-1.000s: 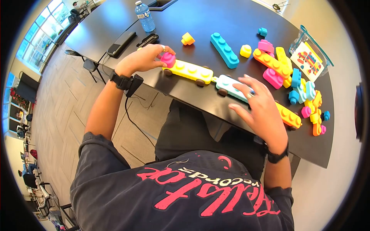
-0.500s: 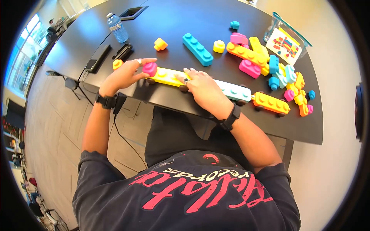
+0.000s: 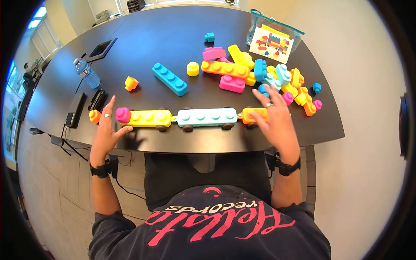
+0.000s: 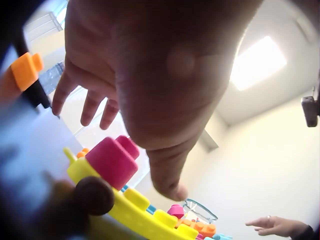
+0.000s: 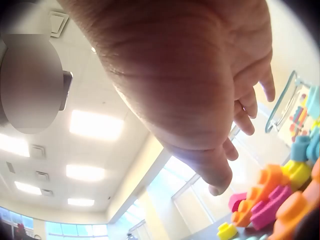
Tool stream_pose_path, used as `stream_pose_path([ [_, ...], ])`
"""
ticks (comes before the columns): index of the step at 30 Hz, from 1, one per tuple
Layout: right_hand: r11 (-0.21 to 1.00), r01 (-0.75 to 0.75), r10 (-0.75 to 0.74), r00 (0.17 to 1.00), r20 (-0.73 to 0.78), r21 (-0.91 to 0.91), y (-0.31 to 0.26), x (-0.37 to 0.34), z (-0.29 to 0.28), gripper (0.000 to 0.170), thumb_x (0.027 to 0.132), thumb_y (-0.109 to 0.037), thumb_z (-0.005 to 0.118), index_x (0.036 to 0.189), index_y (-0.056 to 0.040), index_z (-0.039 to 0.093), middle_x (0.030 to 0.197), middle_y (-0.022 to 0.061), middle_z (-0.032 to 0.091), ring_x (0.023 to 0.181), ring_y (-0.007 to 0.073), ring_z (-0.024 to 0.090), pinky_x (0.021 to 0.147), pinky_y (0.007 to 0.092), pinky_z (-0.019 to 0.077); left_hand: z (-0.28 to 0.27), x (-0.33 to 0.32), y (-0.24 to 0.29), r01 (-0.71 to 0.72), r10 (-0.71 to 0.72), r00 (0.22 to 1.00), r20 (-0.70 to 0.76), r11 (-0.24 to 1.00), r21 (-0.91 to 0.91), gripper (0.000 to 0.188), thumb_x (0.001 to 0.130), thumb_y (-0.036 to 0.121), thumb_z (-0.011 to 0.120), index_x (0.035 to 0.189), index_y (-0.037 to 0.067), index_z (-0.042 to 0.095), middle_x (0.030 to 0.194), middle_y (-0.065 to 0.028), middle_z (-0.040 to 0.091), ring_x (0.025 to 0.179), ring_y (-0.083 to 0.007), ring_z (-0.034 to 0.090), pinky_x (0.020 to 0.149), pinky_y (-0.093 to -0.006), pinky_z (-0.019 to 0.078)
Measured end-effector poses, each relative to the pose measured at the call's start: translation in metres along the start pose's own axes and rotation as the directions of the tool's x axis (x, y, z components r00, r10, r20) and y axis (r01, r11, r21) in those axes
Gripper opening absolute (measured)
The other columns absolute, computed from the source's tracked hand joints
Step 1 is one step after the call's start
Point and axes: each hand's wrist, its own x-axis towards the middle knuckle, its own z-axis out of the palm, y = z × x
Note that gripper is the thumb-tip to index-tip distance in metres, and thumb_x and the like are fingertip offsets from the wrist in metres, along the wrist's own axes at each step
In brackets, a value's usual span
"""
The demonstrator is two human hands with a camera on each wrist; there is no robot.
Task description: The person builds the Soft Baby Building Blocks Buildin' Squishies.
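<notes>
Three wheeled toy train cars stand hitched in a row along the near table edge: a yellow car, a light blue car and an orange car. A small pink block sits on the yellow car's left end. Beside it, my left hand is spread, thumb apart from the fingers; the left wrist view has the pink block below the palm. My right hand hovers over the orange car with loosely extended fingers and hides its right end. Between the fingers of either hand there is nothing.
Loose blocks, pink, orange, yellow and blue, pile up at the right behind the train. A long blue block lies mid-table. A clear bag with a picture card stands at the back right. A water bottle and black cases are at left.
The head view has turned right. My right hand has gone from the light blue car to the yellow one, then to the orange. My left fingers have come away from the pink block.
</notes>
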Motion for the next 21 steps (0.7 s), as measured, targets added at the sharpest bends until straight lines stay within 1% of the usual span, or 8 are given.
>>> stream_pose_path([
  [2,0.999,-0.046,0.046,0.999,-0.012,-0.005,0.015,-0.008,-0.009,0.056,0.094,-0.026,0.079,0.145,-0.0092,0.064,0.155,0.0243,0.053,0.149,0.0431,0.045,0.121,0.0509,0.0383,0.012,-0.001,-0.002,0.002,-0.003,0.999,-0.036,0.999,-0.032,0.123,0.076,0.021,0.096,0.172,0.013,0.019,0.166,-0.0211,0.04,0.149,-0.0338,0.047,0.125,-0.0456,0.0373],
  [4,0.995,-0.095,0.095,0.995,-0.016,-0.006,0.027,-0.012,-0.014,0.055,0.094,-0.025,0.079,0.144,-0.0087,0.065,0.155,0.0234,0.053,0.148,0.043,0.046,0.121,0.0508,0.0394,0.021,-0.004,0.0,0.132,-0.164,0.983,-0.08,0.942,-0.308,0.139,0.07,0.021,0.1,0.173,0.014,0.007,0.164,-0.0233,0.041,0.142,-0.0337,0.055,0.122,-0.0449,0.042],
  [5,0.994,-0.113,0.114,0.994,0.005,-0.004,0.031,-0.013,-0.015,0.055,0.094,-0.025,0.079,0.144,-0.0084,0.065,0.155,0.0227,0.053,0.148,0.0431,0.046,0.12,0.0508,0.0402,0.026,-0.005,-0.007,0.136,-0.168,0.982,-0.085,0.947,-0.292,0.149,0.066,0.017,0.102,0.173,0.016,-0.002,0.156,-0.0225,0.049,0.134,-0.0317,0.061,0.119,-0.0436,0.0461],
  [10,0.976,-0.213,0.207,0.97,0.128,0.036,0.05,-0.004,-0.031,0.057,0.092,-0.026,0.081,0.143,-0.008,0.064,0.15,0.0224,0.058,0.146,0.0411,0.049,0.119,0.0473,0.043,0.043,-0.009,-0.021,0.189,-0.217,0.976,-0.02,0.89,-0.415,0.147,0.067,0.006,0.101,0.172,0.015,-0.002,0.139,-0.0169,0.063,0.131,-0.0282,0.061,0.117,-0.0425,0.0469],
  [12,0.905,-0.384,0.302,0.883,0.359,0.183,0.058,0.004,-0.056,0.062,0.094,-0.03,0.082,0.145,-0.003,0.061,0.148,0.0199,0.062,0.139,0.0337,0.059,0.114,0.0419,0.0476,0.049,-0.01,-0.022,0.18,-0.208,0.978,-0.032,0.902,-0.392,0.145,0.069,0.003,0.099,0.172,0.014,-0.001,0.139,-0.017,0.063,0.131,-0.0274,0.062,0.116,-0.0419,0.0472],
  [14,0.826,-0.502,0.399,0.842,0.363,0.257,0.084,0.008,-0.065,0.065,0.095,-0.033,0.081,0.147,0.0,0.059,0.146,0.0191,0.065,0.132,0.0296,0.065,0.11,0.0405,0.0497,0.047,-0.009,-0.014,0.199,-0.227,0.974,-0.023,0.892,-0.406,0.142,0.07,0.001,0.098,0.172,0.013,0.0,0.138,-0.0163,0.064,0.128,-0.0266,0.064,0.115,-0.0413,0.0482],
  [15,0.847,-0.526,0.5,0.837,0.223,0.074,0.083,0.009,-0.074,0.064,0.097,-0.034,0.08,0.146,0.0022,0.059,0.14,0.0209,0.068,0.127,0.0296,0.067,0.109,0.0404,0.05,0.048,-0.01,-0.016,0.2,-0.237,0.971,-0.041,0.889,-0.413,0.141,0.07,-0.001,0.097,0.172,0.013,0.001,0.137,-0.016,0.065,0.126,-0.0265,0.065,0.115,-0.041,0.0487],
  [21,0.863,-0.504,0.502,0.843,0.193,-0.044,0.088,0.026,-0.088,0.066,0.097,-0.037,0.079,0.147,0.0002,0.059,0.138,0.0244,0.068,0.126,0.0351,0.066,0.105,0.0413,0.0512,0.055,-0.011,-0.024,0.194,-0.241,0.969,-0.063,0.888,-0.417,0.133,0.073,-0.005,0.093,0.172,0.011,0.006,0.135,-0.0159,0.066,0.124,-0.0264,0.066,0.114,-0.0409,0.0496],
])
